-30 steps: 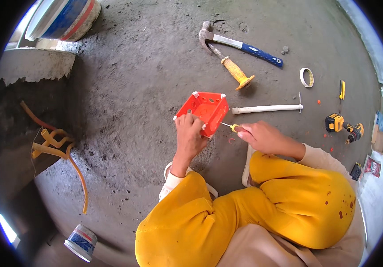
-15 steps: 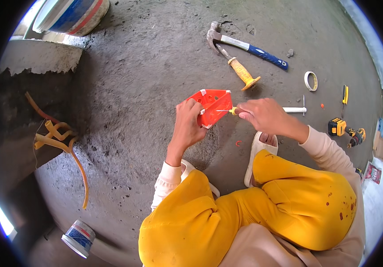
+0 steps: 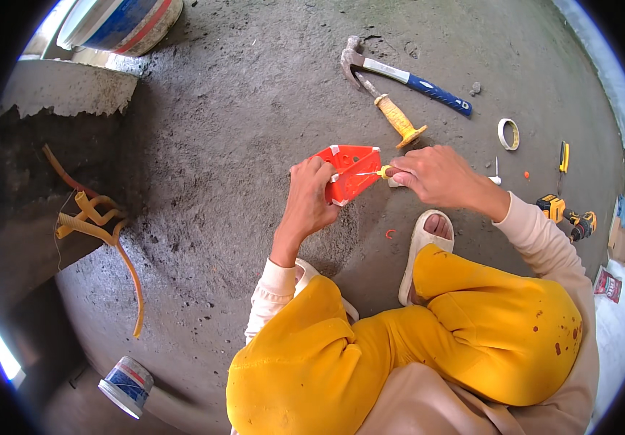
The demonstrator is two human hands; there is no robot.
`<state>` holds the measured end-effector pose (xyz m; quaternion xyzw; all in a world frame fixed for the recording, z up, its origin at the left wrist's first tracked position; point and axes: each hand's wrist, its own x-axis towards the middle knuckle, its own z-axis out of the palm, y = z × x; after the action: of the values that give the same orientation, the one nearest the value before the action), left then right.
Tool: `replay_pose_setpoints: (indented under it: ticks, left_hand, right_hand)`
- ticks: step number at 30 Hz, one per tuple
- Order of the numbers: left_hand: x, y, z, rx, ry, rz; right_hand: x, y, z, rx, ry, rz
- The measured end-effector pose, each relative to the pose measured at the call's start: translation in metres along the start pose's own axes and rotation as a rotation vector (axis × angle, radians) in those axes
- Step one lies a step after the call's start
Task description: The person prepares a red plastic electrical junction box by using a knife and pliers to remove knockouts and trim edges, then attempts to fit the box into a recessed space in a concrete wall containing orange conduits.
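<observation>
My left hand (image 3: 308, 197) grips a red plastic box with holes and white corner tabs (image 3: 350, 188), held tilted near the middle of the view. My right hand (image 3: 436, 176) is closed on a small screwdriver with a yellow and dark handle (image 3: 386, 171); its thin shaft reaches over the box's face, though I cannot tell exactly where the tip touches. A white rod (image 3: 495, 179) lies mostly hidden beneath my right hand. A small red scrap (image 3: 390, 234) lies on the floor below the box.
Beyond my hands lie a hammer (image 3: 428, 89), a yellow-handled chisel (image 3: 398, 119), a tape roll (image 3: 507, 134), a yellow cutter (image 3: 564, 156) and a drill (image 3: 573, 217). Orange conduits (image 3: 95, 217) stick out at left, with buckets (image 3: 113, 25) above and below. My sandaled feet are beneath me.
Both my hands have moved up, with the screwdriver now across the box. My right forearm has risen, uncovering my sandaled foot and covering much of the white rod.
</observation>
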<state>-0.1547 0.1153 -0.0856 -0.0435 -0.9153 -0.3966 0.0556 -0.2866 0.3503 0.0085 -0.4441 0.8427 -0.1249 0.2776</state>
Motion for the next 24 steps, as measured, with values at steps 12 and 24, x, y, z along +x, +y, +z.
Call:
replay_pose_setpoints:
  ticks: [12,24]
  left_hand:
    - [0.0044,0.0038,-0.0024,-0.020,0.003,0.000]
    - [0.0037,-0.0011,-0.0009,-0.015,-0.009,-0.002]
  right_hand:
    - [0.0004,0.0006,-0.0042,-0.022,-0.007,0.017]
    - [0.0010,0.0016,-0.0022,0.006,0.007,0.006]
